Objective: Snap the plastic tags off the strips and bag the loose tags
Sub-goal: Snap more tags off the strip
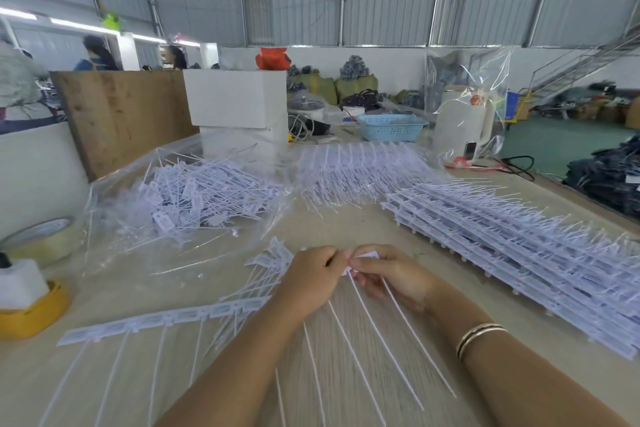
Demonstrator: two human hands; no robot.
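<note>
1. Both forearms reach forward over the pale wooden tabletop [363,222], the hands meeting knuckle to knuckle.
2. Left hand [313,279]: fingers curled around the white plastic tag strip [166,317].
3. Right hand [391,276]: fingers pinch one white tag [367,255] at the strip's end.
4. Loose tags fill the clear plastic bag [180,198] beyond the left hand.

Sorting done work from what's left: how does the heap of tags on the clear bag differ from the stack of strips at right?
The heap of tags is single pieces lying jumbled at all angles on the clear bag; the stack of strips lies on the bare table.
The strips' tags are joined in neat, parallel, layered rows; the heap's are separate.
Both are white plastic with thin tails.
</note>
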